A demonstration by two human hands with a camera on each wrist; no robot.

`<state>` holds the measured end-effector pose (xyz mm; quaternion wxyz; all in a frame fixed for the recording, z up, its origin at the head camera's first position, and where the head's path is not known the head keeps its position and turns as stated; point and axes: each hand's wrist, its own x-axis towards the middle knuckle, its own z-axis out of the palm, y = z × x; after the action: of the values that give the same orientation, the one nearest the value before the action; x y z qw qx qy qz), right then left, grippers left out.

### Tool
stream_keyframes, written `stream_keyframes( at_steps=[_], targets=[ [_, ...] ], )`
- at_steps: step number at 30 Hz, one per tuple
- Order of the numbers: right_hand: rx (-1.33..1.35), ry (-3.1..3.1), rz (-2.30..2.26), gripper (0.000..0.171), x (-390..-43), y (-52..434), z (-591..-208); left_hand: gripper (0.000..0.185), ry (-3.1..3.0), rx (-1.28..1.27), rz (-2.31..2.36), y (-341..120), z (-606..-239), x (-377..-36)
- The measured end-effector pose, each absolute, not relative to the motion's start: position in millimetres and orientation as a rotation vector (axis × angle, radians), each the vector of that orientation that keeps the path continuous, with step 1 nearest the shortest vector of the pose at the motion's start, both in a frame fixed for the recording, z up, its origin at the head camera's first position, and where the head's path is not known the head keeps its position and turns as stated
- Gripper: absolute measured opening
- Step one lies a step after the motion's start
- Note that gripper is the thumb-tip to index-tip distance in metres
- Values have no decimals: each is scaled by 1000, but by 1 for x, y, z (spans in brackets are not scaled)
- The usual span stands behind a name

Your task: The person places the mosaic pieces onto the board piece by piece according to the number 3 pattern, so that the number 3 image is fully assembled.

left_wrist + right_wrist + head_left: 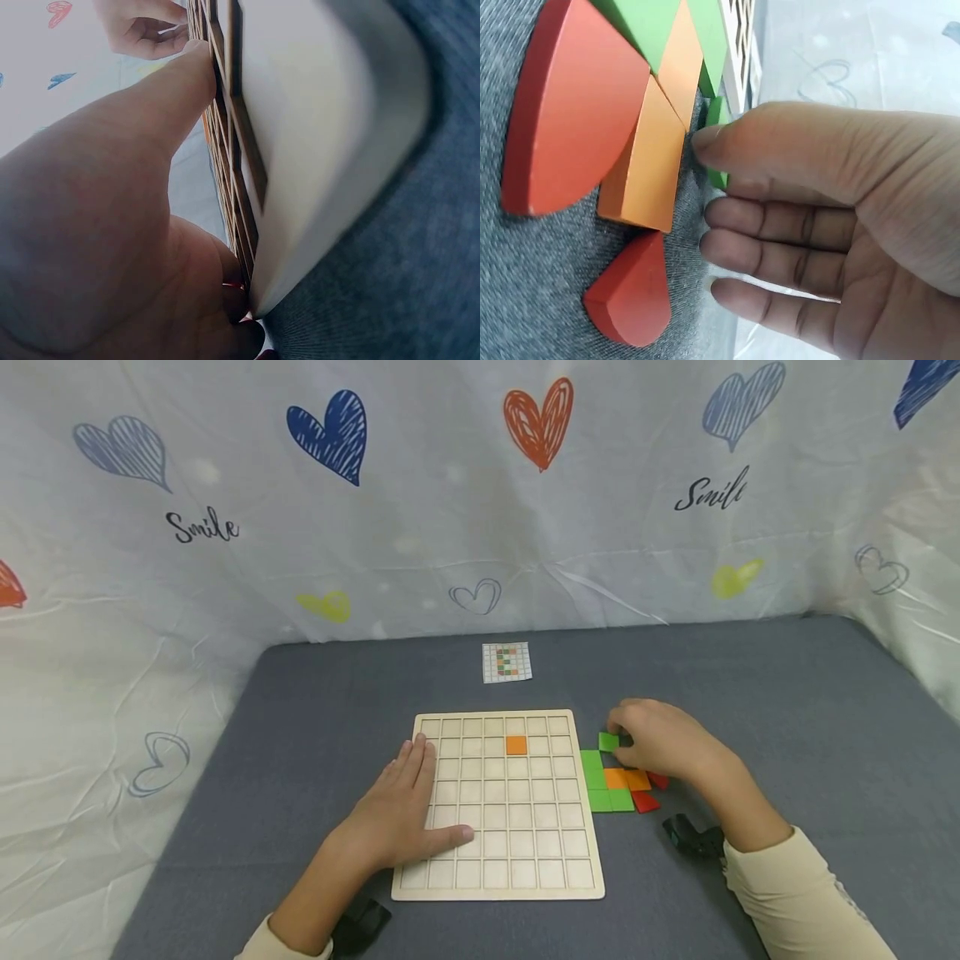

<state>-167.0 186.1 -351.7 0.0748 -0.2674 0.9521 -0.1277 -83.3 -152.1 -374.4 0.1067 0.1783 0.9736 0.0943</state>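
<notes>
A wooden grid board lies on the grey table, with one orange square tile in a cell of its second row from the far side. My left hand rests on the board's left side, fingers straight along the edge and thumb stretched over the near cells. Beyond the board's right edge, my right hand pinches a green square tile between thumb and forefinger. In the right wrist view the thumb covers part of that green tile, and the other fingers are loosely bent.
Beside the board's right edge lie several green tiles, two orange tiles and red pieces with a curved side. Behind the board is a small printed pattern card. A white curtain with hearts hangs behind the table.
</notes>
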Motion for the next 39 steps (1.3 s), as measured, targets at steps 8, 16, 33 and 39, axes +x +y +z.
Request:
stream_keyframes(
  at_steps=[8, 16, 33, 39],
  targets=[
    [-778, 2839, -452, 8, -168, 184, -352, 111, 2871, 522, 254, -151, -375, -84],
    [-831, 2860, -493, 8, -168, 179, -355, 111, 2858, 511, 245, -151, -374, -85],
    [-921, 2825, -561, 9, -166, 165, -356, 112, 2840, 499, 249, -151, -375, -85],
    [-969, 2842, -573, 11, -167, 159, -355, 112, 2843, 494, 249, -151, -374, -85]
  ],
)
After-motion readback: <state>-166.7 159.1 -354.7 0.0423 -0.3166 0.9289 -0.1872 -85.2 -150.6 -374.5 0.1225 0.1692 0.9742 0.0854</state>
